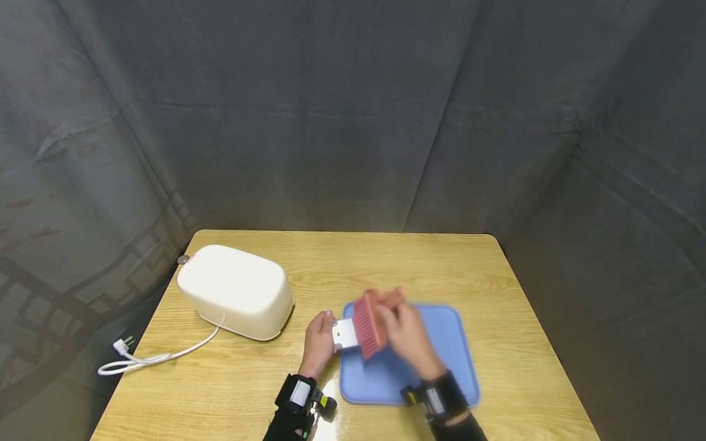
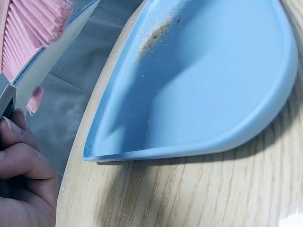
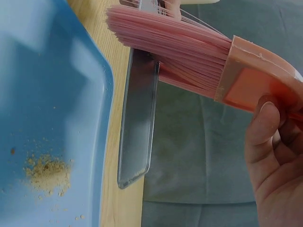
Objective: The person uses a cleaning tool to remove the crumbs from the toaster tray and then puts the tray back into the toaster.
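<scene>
My left hand (image 1: 318,344) grips one end of a thin metal tray (image 1: 344,334) with a low raised edge, held above the left side of a blue tray (image 1: 451,334). My right hand (image 1: 412,340) holds an orange-pink brush (image 3: 258,78) by its handle. The brush's pink bristles (image 3: 175,49) lie across the metal tray near the left fingers, which they partly hide in the right wrist view. On the blue tray lies a small pile of tan crumbs (image 3: 47,173), with specks scattered round it.
A white rounded appliance (image 1: 237,288) stands at the left of the wooden table (image 1: 353,263). Its white cord (image 1: 182,352) runs to a plug (image 1: 121,346) at the left table edge. A small dark round object (image 1: 183,260) sits behind it. Grey cloth (image 1: 331,122) hangs around the table.
</scene>
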### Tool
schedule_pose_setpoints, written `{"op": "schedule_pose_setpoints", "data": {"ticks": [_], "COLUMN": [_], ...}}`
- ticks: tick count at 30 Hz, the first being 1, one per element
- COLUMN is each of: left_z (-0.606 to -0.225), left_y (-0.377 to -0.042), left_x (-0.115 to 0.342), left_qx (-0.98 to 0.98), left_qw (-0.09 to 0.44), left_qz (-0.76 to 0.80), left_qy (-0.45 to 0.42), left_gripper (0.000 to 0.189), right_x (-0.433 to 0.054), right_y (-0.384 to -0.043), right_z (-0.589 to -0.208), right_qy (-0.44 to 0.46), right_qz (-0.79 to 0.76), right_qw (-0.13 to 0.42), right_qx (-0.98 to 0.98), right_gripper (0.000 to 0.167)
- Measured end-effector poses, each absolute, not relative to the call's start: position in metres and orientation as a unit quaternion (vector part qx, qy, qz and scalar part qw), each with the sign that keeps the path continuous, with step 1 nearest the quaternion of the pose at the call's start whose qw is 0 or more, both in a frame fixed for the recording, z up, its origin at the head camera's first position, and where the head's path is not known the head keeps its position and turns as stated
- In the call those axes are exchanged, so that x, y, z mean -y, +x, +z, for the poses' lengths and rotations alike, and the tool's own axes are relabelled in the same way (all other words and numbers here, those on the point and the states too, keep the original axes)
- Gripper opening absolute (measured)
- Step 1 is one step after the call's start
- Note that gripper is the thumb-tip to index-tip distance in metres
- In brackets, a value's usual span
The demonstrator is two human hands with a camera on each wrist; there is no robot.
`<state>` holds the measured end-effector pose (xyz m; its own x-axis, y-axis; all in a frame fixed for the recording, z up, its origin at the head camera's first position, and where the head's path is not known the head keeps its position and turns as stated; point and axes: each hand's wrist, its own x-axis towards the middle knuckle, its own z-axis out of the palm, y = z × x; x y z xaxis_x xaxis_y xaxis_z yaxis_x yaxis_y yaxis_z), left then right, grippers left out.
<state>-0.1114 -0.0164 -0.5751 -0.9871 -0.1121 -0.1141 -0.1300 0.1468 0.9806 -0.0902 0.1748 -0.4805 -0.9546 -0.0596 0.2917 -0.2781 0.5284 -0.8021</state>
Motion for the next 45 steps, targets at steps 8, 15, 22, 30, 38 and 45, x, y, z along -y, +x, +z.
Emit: {"op": "schedule_pose_setpoints", "data": {"ticks": [8,15,22,30,38,45], "left_z": [-0.575,-0.575,-0.575,-0.576,-0.574,-0.575], "left_y": [-0.111,-0.11,-0.11,-0.11,-0.111,-0.111], "left_x": [0.017,0.018,0.019,0.018,0.018,0.02], "left_qx": [-0.753,-0.759,-0.758,-0.763,-0.766,-0.768], "left_qw": [0.011,0.003,0.005,-0.002,-0.004,-0.002], "left_qz": [0.652,0.647,0.647,0.643,0.638,0.636], "left_qy": [-0.083,-0.079,-0.082,-0.076,-0.078,-0.077], "left_gripper": [0.036,0.038,0.035,0.037,0.037,0.039], "right_x": [-0.18,-0.187,-0.197,-0.207,-0.217,-0.222], "right_y": [-0.09,-0.09,-0.089,-0.09,-0.09,-0.09], "right_z": [-0.481,-0.482,-0.482,-0.482,-0.484,-0.485], "right_qy": [0.078,0.062,0.056,0.037,0.021,0.035], "right_qz": [0.473,0.474,0.459,0.427,0.414,0.401], "right_qw": [0.118,0.116,0.133,0.156,0.166,0.181], "right_qx": [0.87,0.871,0.877,0.89,0.895,0.897], "right_gripper": [0.023,0.027,0.033,0.029,0.03,0.034]}}
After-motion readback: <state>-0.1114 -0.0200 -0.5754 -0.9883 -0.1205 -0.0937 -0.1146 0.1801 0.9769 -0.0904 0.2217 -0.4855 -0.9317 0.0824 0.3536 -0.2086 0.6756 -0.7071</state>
